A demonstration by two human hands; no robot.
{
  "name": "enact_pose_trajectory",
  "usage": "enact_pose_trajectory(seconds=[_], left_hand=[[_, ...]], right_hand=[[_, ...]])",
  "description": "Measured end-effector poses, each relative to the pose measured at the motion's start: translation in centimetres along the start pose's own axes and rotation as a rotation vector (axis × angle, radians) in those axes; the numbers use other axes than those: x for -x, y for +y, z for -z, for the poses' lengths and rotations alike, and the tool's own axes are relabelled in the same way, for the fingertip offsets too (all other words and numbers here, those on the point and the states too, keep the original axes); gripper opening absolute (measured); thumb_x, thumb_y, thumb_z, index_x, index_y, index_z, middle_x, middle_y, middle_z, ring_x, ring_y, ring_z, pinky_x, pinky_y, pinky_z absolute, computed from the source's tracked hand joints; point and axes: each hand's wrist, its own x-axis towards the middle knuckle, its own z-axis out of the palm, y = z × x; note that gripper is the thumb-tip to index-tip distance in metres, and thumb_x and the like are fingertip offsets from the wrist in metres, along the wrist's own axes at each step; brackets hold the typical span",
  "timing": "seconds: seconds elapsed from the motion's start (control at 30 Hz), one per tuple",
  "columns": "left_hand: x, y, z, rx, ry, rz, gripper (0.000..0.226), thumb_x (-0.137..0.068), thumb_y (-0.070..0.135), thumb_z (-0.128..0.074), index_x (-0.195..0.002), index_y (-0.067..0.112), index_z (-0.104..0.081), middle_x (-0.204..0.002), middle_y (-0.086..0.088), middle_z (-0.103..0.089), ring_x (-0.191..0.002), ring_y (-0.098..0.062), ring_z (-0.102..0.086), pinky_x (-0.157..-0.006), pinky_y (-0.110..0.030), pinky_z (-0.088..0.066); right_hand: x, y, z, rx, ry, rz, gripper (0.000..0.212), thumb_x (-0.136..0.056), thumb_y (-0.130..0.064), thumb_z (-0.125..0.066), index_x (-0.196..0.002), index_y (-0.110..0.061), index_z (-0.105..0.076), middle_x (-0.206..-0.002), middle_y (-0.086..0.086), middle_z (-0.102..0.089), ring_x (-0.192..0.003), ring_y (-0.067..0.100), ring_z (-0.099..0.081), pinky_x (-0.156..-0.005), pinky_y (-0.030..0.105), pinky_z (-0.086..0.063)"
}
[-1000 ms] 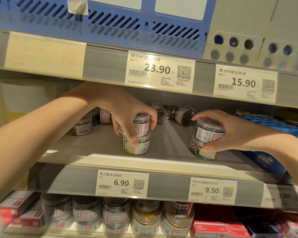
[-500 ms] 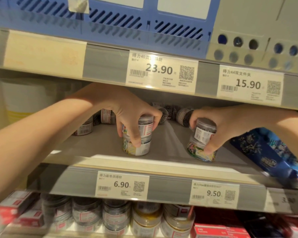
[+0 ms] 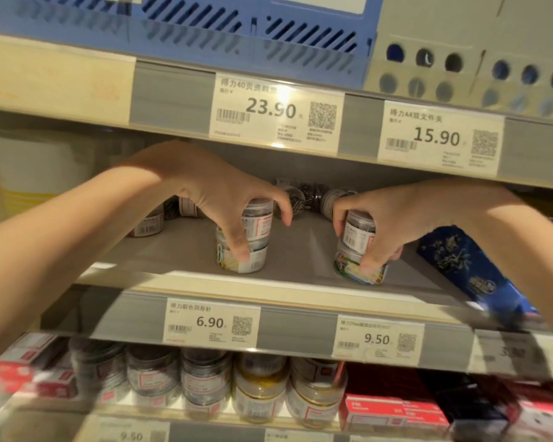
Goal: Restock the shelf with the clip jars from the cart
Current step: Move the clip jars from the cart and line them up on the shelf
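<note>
On the grey middle shelf [image 3: 300, 250], L hand [image 3: 211, 193] comes in from 9 o'clock w/ fingers curled down around a stack of two clear round plastic clip jars [image 3: 252, 247] near centre, thumb on the lower jar w/ coloured clips, upper jar holding dark clips. At 3 o'clock of that stack, well apart, R hand [image 3: 393, 218] clasps a second two-jar stack of clear plastic jars [image 3: 356, 247], fingertips down at the bottom jar, both stacks upright near the shelf's front edge. More jars of dark clips [image 3: 313, 196] lie at 12 o'clock behind, and a dark blue printed box [image 3: 460, 260] leans just beside the R wrist at 3 o'clock.
</note>
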Motion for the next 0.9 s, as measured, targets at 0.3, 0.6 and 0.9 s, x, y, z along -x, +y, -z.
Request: enact_pose_trajectory(seconds=[0.3, 0.6, 0.9], left_hand=[[1.4, 1.8, -0.6, 0.044, 0.049, 0.059, 0.076, -0.065, 0.038, -0.082, -0.127, 0.047, -0.040, -0.123, 0.024, -0.041, -0.105, -0.001, -0.046, -0.077, -0.014, -0.040], [4.4, 3.1, -1.8, -0.140, 0.274, 0.052, 0.065, -0.070, 0.037, -0.072, -0.122, 0.051, -0.035, -0.123, 0.022, -0.036, -0.104, -0.015, -0.054, -0.083, -0.035, -0.049], [9.3, 4.0, -2.1, -0.513, 0.596, -0.088, 0.067, -0.069, 0.026, -0.074, -0.128, 0.032, -0.043, -0.122, -0.005, -0.049, -0.075, -0.028, -0.053, -0.049, -0.024, -0.018]], right_hand=[[2.6, -1.8, -0.4, 0.119, 0.100, 0.019, 0.048, -0.065, -0.033, -0.080, -0.097, -0.041, -0.045, -0.102, -0.013, -0.051, -0.085, 0.010, -0.056, -0.077, 0.035, -0.051], [4.1, -2.3, -3.4, 0.275, 0.539, 0.012, 0.052, -0.073, -0.039, -0.071, -0.117, -0.042, -0.041, -0.116, -0.011, -0.041, -0.098, 0.017, -0.051, -0.074, 0.033, -0.040], [6.6, -5.9, -5.4, 0.472, 0.862, 0.025, 0.057, -0.071, -0.042, -0.074, -0.120, -0.028, -0.047, -0.109, 0.007, -0.052, -0.082, 0.032, -0.056, -0.053, 0.028, -0.030]])
